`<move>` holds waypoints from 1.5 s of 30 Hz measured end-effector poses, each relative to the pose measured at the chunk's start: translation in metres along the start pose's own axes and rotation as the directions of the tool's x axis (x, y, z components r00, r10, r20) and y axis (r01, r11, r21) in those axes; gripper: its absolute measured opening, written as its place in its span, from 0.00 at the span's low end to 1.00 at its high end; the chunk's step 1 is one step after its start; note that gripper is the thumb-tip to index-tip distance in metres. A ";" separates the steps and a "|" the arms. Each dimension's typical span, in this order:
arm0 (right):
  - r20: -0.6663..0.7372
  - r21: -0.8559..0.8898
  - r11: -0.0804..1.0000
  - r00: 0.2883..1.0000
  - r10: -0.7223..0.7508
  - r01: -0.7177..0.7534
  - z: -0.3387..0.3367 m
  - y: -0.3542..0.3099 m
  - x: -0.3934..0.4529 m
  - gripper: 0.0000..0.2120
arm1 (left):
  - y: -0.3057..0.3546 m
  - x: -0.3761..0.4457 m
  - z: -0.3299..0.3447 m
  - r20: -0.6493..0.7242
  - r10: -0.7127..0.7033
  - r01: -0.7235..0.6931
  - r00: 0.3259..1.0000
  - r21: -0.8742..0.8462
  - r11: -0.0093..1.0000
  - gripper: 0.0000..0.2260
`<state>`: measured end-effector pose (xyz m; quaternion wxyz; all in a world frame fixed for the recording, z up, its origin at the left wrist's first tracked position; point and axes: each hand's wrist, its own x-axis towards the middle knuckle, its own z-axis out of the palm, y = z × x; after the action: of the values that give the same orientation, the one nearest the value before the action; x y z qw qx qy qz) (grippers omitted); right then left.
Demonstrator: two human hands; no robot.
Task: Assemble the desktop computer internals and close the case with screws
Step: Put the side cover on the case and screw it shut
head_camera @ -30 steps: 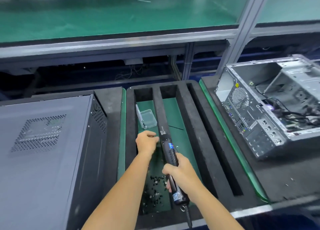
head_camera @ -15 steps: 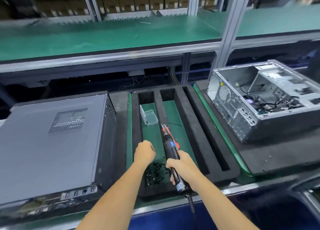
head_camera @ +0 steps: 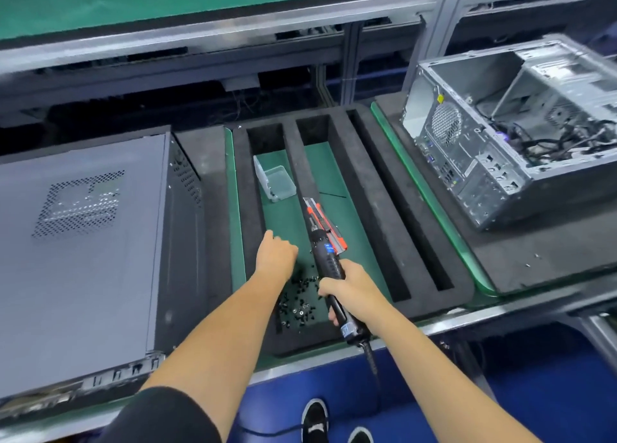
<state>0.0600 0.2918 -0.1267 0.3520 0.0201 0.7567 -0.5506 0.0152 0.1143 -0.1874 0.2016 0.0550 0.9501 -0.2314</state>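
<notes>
A closed dark grey computer case lies on its side at the left. An open silver case with loose cables lies at the right. Between them a black foam tray has long slots. My right hand grips a black electric screwdriver, its tip pointing away over the tray. My left hand hovers with fingers curled over the left slot, above a pile of small black screws. Whether its fingers hold a screw is hidden.
A clear plastic box sits further up the left slot. An orange and black tool lies in the middle slot beside the screwdriver. The screwdriver's cable hangs off the bench front. A green shelf runs behind.
The view has shifted and dipped. My left hand has drawn back from near the plastic box to above the screw pile. My right hand keeps its grip on the screwdriver.
</notes>
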 end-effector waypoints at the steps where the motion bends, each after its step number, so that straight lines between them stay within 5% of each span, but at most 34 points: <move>1: 0.002 0.001 1.000 1.000 0.003 -0.003 0.000 0.001 0.001 0.09 | 0.003 0.002 0.000 0.020 0.029 -0.028 0.999 -0.020 0.999 0.11; 6: 0.020 0.024 0.999 1.000 0.021 -0.021 0.002 -0.001 0.006 0.10 | 0.015 0.007 0.002 0.175 0.159 -0.104 0.972 -0.285 0.953 0.17; 12: 0.025 0.026 0.999 0.999 0.030 -0.031 0.001 -0.003 0.009 0.10 | 0.018 0.011 0.009 0.086 0.096 -0.055 0.992 -0.396 0.917 0.17; 27: 0.017 0.018 0.999 0.999 0.031 -0.031 -0.005 0.000 0.002 0.11 | 0.019 0.007 0.007 0.084 0.033 0.006 0.996 -0.432 0.902 0.13; 32: 0.021 0.017 0.999 0.999 0.032 -0.033 -0.004 0.004 -0.002 0.11 | 0.018 0.000 -0.001 0.127 0.075 0.002 0.989 -0.520 0.854 0.04; 36: 0.028 -0.002 0.999 0.999 0.034 -0.033 -0.006 0.004 -0.005 0.14 | 0.011 0.002 -0.012 0.126 -0.035 0.118 0.991 -0.739 0.664 0.09; 40: 0.020 0.006 0.999 0.999 0.036 -0.036 -0.007 -0.002 -0.010 0.15 | 0.000 0.001 -0.026 0.199 -0.225 0.244 0.954 -0.949 0.197 0.11; 41: 0.021 0.008 0.999 0.999 0.032 -0.032 -0.007 -0.004 -0.012 0.15 | -0.003 -0.004 -0.033 0.164 -0.265 0.219 0.950 -0.956 0.194 0.10; 45: 0.031 0.006 1.000 0.999 -0.009 0.009 -0.010 -0.014 -0.021 0.11 | -0.014 -0.016 -0.047 0.301 -0.269 0.196 0.915 -0.914 -0.355 0.10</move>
<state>0.0645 0.3026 -0.1026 0.3613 0.0093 0.7495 -0.5547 0.0103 0.1233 -0.1371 0.0892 -0.3187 0.7395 0.5862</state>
